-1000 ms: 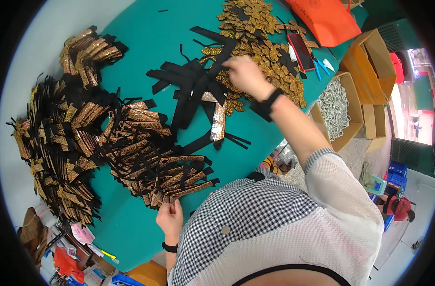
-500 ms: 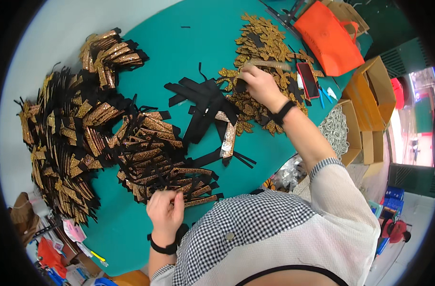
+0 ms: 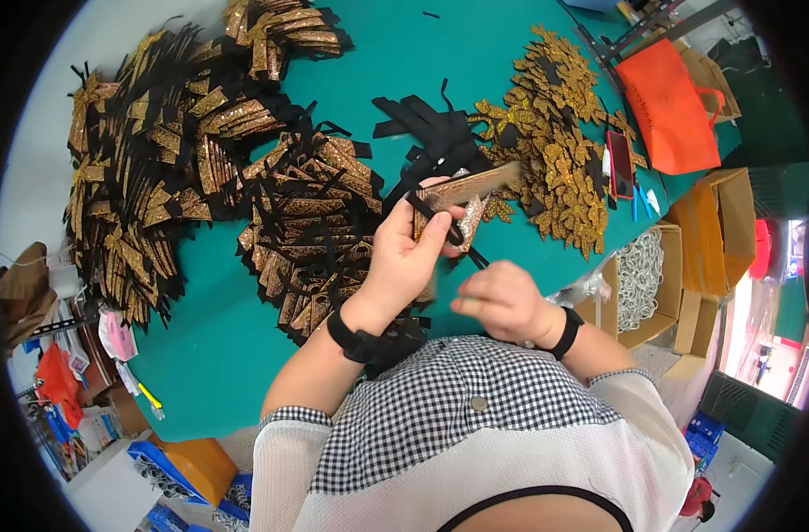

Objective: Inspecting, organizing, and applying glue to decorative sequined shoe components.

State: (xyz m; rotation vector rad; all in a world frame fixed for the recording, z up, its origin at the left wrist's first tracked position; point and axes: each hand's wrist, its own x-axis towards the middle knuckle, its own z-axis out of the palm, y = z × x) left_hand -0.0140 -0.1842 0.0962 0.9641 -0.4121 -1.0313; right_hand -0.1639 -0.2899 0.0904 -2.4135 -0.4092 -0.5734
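Note:
My left hand is closed around a gold glitter strip with black strap attached, held over the near middle of the table. The strip's far end points up to the right and is a little blurred. Close to its right, my right hand has its fingers curled together; whatever is in them, if anything, is hidden. Between the hands show thin black strap ends. Another glitter strip lies just beyond my left fingers. Behind it is a heap of black strips, with gold glitter leaf-shaped pieces piled to the right.
Stacks of gold-and-black strips cover the table's left part. On the right lie a phone and a blue-handled tool, near an orange bag. Beyond the table edge stands a cardboard box of metal rings.
My right hand has come back from the leaf-shaped pile to near my body. My left hand has moved up and right and now holds a glitter strip. The view has shifted.

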